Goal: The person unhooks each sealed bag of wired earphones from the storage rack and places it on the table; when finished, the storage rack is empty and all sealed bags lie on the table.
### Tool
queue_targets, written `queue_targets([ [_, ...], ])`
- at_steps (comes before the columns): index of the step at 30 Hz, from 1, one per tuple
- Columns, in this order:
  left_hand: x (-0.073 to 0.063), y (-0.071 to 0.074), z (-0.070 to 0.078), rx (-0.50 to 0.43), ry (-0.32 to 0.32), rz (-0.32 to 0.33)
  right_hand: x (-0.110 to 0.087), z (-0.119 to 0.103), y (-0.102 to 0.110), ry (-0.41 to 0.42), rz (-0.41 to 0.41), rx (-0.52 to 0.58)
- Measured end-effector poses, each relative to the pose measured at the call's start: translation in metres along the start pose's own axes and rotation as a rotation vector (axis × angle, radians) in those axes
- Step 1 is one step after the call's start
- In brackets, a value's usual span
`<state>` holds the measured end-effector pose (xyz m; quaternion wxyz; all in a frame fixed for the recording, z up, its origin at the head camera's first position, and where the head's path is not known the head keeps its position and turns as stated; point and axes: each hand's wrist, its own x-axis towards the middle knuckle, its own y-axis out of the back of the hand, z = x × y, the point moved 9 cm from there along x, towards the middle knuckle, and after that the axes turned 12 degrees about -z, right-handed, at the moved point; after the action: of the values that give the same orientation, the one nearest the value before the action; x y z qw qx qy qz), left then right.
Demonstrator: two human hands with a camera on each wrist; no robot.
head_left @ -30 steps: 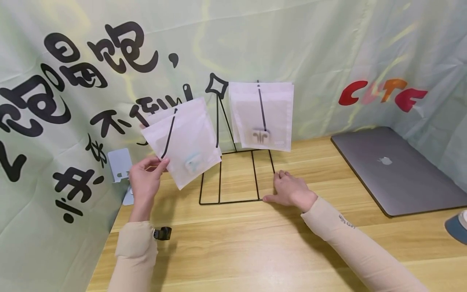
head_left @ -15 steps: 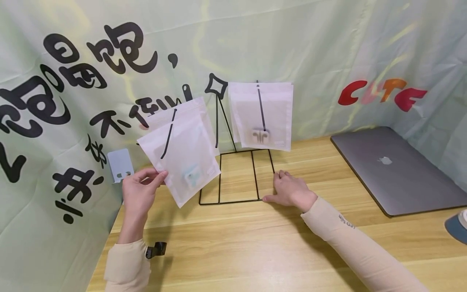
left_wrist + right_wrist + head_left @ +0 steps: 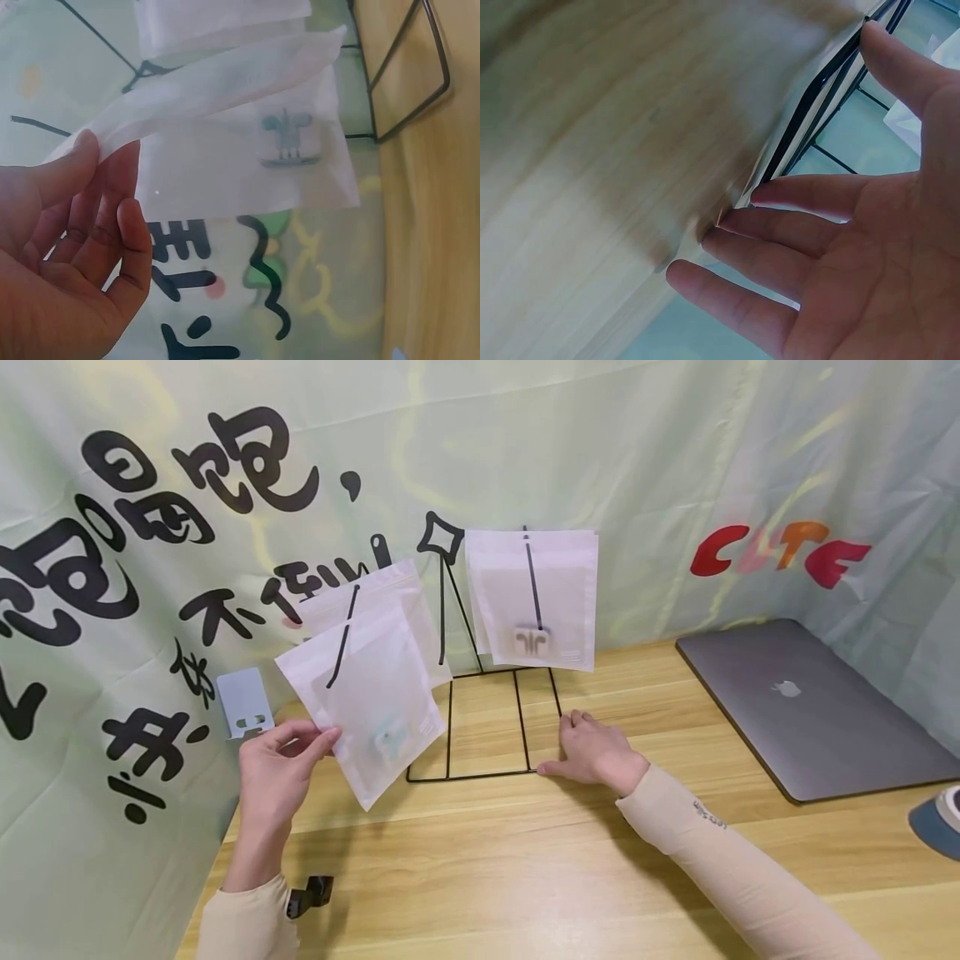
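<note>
In the head view my left hand pinches the lower left edge of a white translucent zip bag. This bag hangs tilted on a black wire hook, and a pale bluish item shows faintly inside. Another white bag shows behind it. The left wrist view has my left thumb and index finger pinching the bag edge. At the base of a black wire display rack, my right hand rests on the right front corner, its fingers extended and the thumb on the wire. More white bags hang on the right hook.
A closed grey laptop lies on the wooden table at right. Part of a blue and white object shows at the right edge. A pale flat stand is at left. Printed cloth hangs behind.
My left hand has moved down and left, drawing the front bag's lower part nearer and separating it from the bag behind. The right hand has stayed on the rack's base.
</note>
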<state>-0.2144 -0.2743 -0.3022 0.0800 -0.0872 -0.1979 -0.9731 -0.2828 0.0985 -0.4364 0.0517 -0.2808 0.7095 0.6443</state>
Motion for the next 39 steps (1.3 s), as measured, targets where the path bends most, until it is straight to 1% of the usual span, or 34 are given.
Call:
queue_targets([
  [6,-0.013,0.0,0.005,0.004,0.017,-0.012,0.0,0.001,-0.001,0.0,0.003,-0.01],
  [12,-0.025,-0.002,0.008,0.03,0.031,-0.027,0.001,0.001,-0.002,0.002,0.006,-0.016],
  [17,-0.033,-0.002,0.011,0.024,0.02,-0.021,0.001,0.0,-0.001,0.002,0.006,-0.017],
  [24,-0.044,-0.001,0.016,0.087,0.029,-0.029,0.001,0.001,-0.001,0.0,0.013,-0.018],
  [28,-0.053,0.001,0.021,0.119,0.037,-0.034,0.001,0.001,-0.001,0.002,0.017,-0.016],
  [30,-0.057,0.002,0.022,0.132,0.051,-0.038,0.002,0.001,-0.001,0.003,0.016,-0.018],
  [33,-0.065,0.004,0.022,0.127,0.075,-0.047,0.001,0.0,-0.002,0.004,0.015,-0.022],
  [36,-0.073,0.006,0.022,0.106,0.091,-0.07,0.001,0.0,-0.002,0.006,0.017,-0.026],
  [37,-0.076,0.007,0.022,0.08,0.094,-0.082,0.001,0.0,-0.002,0.006,0.018,-0.026],
  [38,-0.079,0.008,0.022,0.072,0.094,-0.092,0.001,0.0,-0.001,0.006,0.019,-0.027],
  [39,-0.082,0.008,0.023,0.077,0.079,-0.104,0.001,0.0,-0.001,0.008,0.021,-0.029],
])
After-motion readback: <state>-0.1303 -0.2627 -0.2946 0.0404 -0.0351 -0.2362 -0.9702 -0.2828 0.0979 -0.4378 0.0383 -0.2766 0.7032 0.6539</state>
